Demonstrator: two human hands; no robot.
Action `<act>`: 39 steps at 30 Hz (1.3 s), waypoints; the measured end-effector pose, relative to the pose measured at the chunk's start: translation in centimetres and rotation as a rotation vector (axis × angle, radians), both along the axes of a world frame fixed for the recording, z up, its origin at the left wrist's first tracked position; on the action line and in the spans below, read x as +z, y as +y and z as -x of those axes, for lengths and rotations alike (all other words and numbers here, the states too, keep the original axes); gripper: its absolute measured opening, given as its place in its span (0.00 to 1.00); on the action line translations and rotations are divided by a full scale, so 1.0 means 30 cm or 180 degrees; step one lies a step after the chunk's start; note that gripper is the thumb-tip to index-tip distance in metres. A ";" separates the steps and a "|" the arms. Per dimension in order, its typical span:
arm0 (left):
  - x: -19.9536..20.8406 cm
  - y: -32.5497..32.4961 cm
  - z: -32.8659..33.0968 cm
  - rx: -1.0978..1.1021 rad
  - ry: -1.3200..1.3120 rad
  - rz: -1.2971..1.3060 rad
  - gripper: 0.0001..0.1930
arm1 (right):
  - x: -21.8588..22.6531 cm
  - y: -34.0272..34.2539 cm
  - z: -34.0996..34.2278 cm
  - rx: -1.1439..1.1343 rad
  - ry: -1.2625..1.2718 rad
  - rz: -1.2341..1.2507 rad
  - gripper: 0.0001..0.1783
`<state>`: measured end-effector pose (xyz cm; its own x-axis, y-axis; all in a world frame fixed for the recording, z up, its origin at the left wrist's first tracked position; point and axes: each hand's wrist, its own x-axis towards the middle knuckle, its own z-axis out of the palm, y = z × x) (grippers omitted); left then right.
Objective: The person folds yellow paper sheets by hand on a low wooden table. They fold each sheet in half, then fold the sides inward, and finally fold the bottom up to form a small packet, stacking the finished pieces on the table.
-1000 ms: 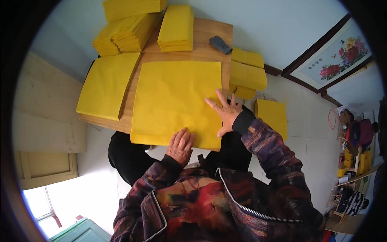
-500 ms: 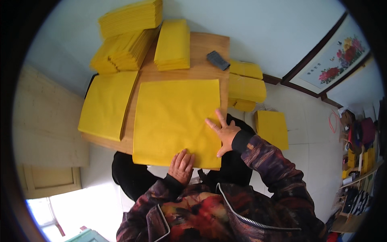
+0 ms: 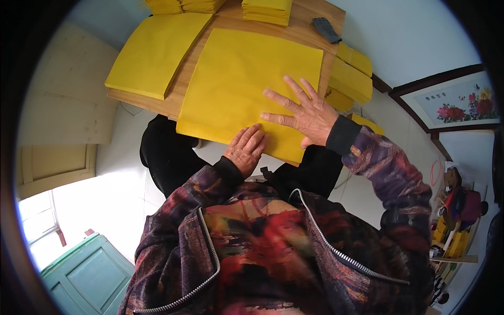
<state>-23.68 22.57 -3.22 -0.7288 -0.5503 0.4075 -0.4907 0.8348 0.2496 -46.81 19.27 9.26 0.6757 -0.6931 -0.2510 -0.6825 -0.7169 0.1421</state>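
A large yellow sheet (image 3: 247, 79), which looks like paper, lies on the wooden table before me, with more layers showing along its near edge. My left hand (image 3: 247, 149) is at the middle of that near edge. Its fingers are together and bent over the top, and its thumb is hidden, apparently beneath the edge. Farther right, my right hand (image 3: 313, 118) is spread wide over the near right part of the sheet, holding nothing. Whether its fingertips press on the sheet or hover just above it is hard to see.
A yellow stack (image 3: 157, 50) lies at the table's left, with more yellow bundles (image 3: 266, 11) toward the back. A dark grey cloth-like item (image 3: 326, 30) rests near the wooden table's (image 3: 181, 89) far right corner. Yellow bundles (image 3: 350, 79) stand beyond the right edge. My black-trousered legs (image 3: 168, 152) are below.
The view has tilted and shifted, so the table appears higher and turned. My right hand has spread its fingers and moved inward over the sheet. My left hand stays at the near edge.
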 end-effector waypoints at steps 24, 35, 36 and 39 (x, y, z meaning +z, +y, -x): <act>0.002 0.041 -0.034 0.0095 -0.0175 0.0026 0.26 | -0.031 -0.039 -0.102 0.1047 0.0692 -0.0141 0.67; 0.056 0.069 -0.158 0.0126 0.0318 -0.0058 0.16 | -0.084 -0.099 -0.151 0.1640 0.1063 -0.0723 0.68; 0.051 0.067 -0.161 0.0126 0.0315 -0.0061 0.16 | -0.088 -0.103 -0.157 0.1686 0.1095 -0.0730 0.69; 0.044 0.065 -0.165 0.0163 0.0332 -0.0179 0.17 | -0.090 -0.111 -0.160 0.1664 0.1094 -0.0822 0.69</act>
<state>-18.72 24.53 -1.90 -0.6545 -0.6098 0.4470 -0.5012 0.7926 0.3473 -42.01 15.96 6.55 0.7580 -0.1857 -0.6253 -0.1834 -0.9806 0.0690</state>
